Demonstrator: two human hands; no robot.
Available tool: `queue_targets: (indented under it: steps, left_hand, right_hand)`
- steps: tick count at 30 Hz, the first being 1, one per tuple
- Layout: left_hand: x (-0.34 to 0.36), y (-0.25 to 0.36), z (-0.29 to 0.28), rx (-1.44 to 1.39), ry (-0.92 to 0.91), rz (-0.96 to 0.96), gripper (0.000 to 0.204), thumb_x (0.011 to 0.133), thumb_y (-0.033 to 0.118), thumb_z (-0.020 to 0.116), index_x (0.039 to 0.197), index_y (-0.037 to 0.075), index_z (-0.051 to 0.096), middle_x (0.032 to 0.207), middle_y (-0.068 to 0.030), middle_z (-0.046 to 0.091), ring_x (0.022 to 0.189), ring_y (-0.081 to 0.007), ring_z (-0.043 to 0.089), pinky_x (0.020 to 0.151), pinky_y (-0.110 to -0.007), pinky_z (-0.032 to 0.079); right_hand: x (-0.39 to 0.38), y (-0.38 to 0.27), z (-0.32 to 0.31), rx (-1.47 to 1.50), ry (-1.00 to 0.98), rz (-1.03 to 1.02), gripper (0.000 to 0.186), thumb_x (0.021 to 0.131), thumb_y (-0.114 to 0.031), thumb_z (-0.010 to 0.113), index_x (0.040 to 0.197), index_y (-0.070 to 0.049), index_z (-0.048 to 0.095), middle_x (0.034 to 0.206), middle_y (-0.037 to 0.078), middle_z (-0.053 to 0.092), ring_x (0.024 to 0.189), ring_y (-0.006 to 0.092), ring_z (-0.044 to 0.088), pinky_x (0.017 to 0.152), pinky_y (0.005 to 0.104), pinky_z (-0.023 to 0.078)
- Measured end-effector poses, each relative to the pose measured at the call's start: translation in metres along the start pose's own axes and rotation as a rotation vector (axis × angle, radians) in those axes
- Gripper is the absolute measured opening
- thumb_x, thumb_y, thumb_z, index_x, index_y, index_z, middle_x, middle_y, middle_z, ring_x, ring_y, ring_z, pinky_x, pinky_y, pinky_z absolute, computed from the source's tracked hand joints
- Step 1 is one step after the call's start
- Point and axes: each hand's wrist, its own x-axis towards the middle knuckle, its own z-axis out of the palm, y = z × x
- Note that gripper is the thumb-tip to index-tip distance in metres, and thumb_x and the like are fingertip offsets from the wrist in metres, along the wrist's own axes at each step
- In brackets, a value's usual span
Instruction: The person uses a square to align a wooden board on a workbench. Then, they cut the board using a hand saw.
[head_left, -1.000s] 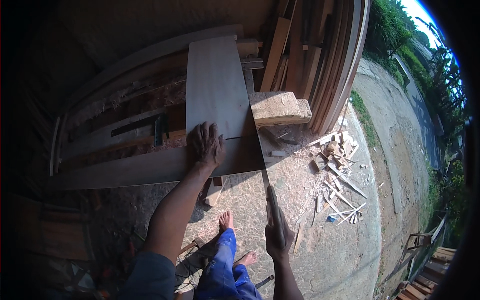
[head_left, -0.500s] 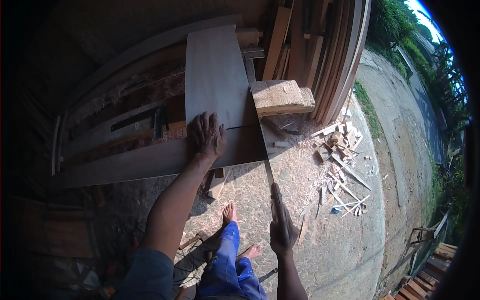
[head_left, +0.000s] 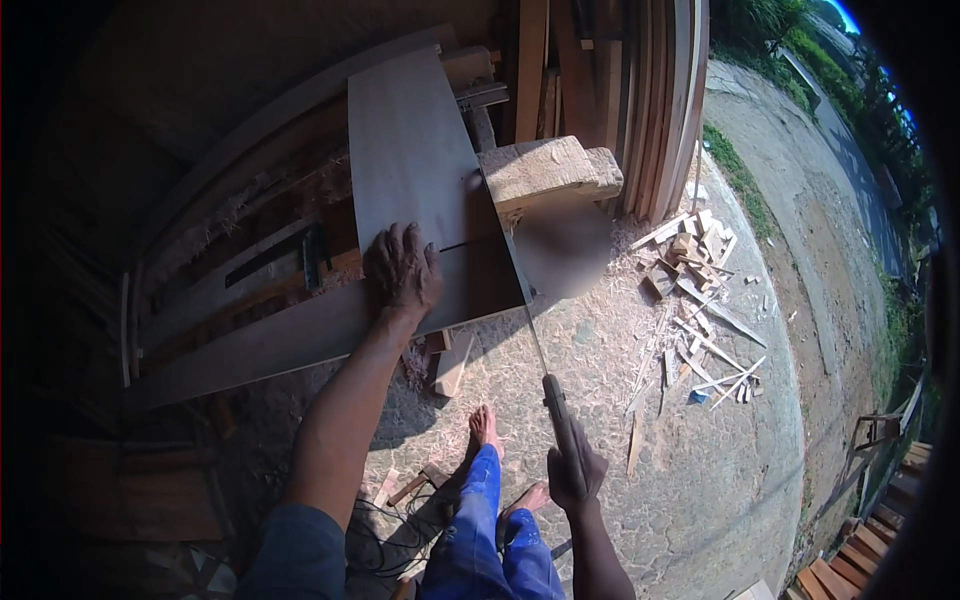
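Note:
A wide, pale wooden board (head_left: 400, 130) lies over the workbench, its near part in shadow with a short dark line across it. My left hand (head_left: 402, 270) rests on the board with its fingers stretched out and lying on the surface. In my right hand (head_left: 578, 472) is the handle of a handsaw (head_left: 540, 345), the fingers wrapped round it. The saw's thin blade runs from the handle up to the board's right edge and along it. How deep the teeth sit in the wood cannot be made out.
A thick wood block (head_left: 540, 170) stands right of the board. On the bench lies a dark square-shaped tool (head_left: 305, 250). Tall planks (head_left: 660, 100) lean behind. Offcuts (head_left: 700, 270) litter the floor at right. A hammer (head_left: 410, 488) and cables lie near my bare feet. One patch beside the block is blurred.
My right hand has drawn the saw back toward me, so more blade shows between handle and board. My left hand stays on the board. The whole view has shifted slightly.

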Motion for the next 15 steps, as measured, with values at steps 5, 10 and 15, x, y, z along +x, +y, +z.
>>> queue_targets:
  steps: [5, 10, 15]
  left_hand:
    - [0.000, -0.002, -0.010, -0.006, -0.046, -0.016, 0.047, 0.100, 0.034, 0.055, 0.138, 0.006, 0.054, 0.146, -0.0178, 0.046, 0.137, -0.0413, 0.039, 0.115, -0.057, 0.029]
    - [-0.003, -0.015, -0.018, 0.042, -0.112, -0.065, 0.047, 0.101, 0.033, 0.054, 0.139, 0.006, 0.053, 0.146, -0.0184, 0.046, 0.136, -0.0409, 0.040, 0.114, -0.057, 0.029]
    - [0.002, 0.001, -0.001, 0.012, -0.026, 0.019, 0.045, 0.101, 0.032, 0.055, 0.137, 0.006, 0.053, 0.144, -0.0175, 0.047, 0.135, -0.0403, 0.041, 0.113, -0.057, 0.030]
  right_hand:
    - [0.093, -0.012, 0.038, 0.406, 0.026, 0.111, 0.065, 0.087, -0.009, 0.071, 0.149, -0.008, 0.052, 0.095, 0.020, 0.073, 0.068, 0.0345, 0.071, 0.061, 0.0374, 0.055]
    - [-0.127, 0.007, -0.053, -0.075, -0.090, -0.076, 0.059, 0.075, -0.011, 0.077, 0.132, -0.005, 0.065, 0.100, 0.017, 0.075, 0.058, 0.0274, 0.069, 0.051, 0.0366, 0.053]
    - [-0.017, 0.015, 0.017, 0.053, 0.054, 0.016, 0.059, 0.079, -0.005, 0.075, 0.137, -0.004, 0.062, 0.117, 0.021, 0.073, 0.068, 0.0279, 0.073, 0.059, 0.0375, 0.056]
